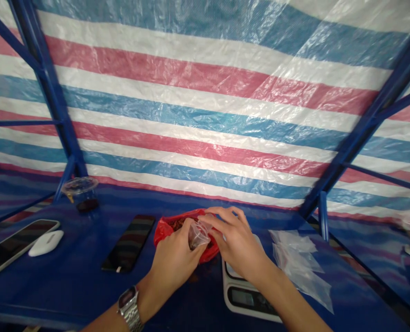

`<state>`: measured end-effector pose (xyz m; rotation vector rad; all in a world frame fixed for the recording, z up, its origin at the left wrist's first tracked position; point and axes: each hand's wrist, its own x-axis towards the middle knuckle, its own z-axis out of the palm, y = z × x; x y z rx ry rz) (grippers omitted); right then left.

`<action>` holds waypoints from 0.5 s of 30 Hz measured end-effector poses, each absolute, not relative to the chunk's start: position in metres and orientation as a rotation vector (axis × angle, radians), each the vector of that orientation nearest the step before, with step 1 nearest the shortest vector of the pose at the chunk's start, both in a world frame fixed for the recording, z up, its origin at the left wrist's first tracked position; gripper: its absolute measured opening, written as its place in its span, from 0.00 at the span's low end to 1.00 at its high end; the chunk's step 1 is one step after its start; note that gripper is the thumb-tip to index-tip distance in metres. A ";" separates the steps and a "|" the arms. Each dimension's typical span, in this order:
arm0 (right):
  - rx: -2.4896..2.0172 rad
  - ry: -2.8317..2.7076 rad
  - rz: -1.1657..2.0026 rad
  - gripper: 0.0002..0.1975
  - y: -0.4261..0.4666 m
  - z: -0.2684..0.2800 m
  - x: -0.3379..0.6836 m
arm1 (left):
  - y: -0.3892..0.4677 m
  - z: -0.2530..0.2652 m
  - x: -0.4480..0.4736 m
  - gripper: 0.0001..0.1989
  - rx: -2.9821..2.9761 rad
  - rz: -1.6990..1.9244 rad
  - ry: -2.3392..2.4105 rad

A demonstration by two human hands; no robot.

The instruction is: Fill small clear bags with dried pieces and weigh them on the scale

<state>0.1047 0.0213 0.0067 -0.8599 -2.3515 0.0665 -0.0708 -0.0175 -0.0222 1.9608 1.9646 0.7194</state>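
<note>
My left hand [179, 249], with a metal watch on its wrist, grips a small clear plastic bag [198, 234] between thumb and fingers. Some dark contents show through the lower part of this bag. At its right edge, the thumb and fingers of my right hand [234, 235] pinch the plastic; the exact contact is partly hidden. Both hands are over an open red plastic bag [161, 230] holding dark reddish-brown pieces [177, 224]. Beneath my right hand and forearm stands a white kitchen scale [228, 290], partly covered by them.
Several clear plastic bags [296, 258] lie right of the scale. To the left are a black phone [130, 244], a white earbud case [46, 243], another phone [14, 244] and a plastic cup [83, 193] with dark liquid. Blue metal struts [50, 87] frame the blue tabletop [69, 286].
</note>
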 end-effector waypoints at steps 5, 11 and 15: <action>-1.000 -2.205 0.400 0.18 0.032 -0.009 0.108 | -0.011 -0.031 -0.072 0.11 1.962 0.709 1.960; -0.958 -2.136 0.487 0.16 0.034 -0.014 0.107 | -0.009 -0.037 -0.079 0.10 1.988 0.723 1.947; -0.902 -2.314 0.161 0.23 0.025 -0.008 0.101 | -0.009 -0.034 -0.076 0.11 1.999 0.756 1.951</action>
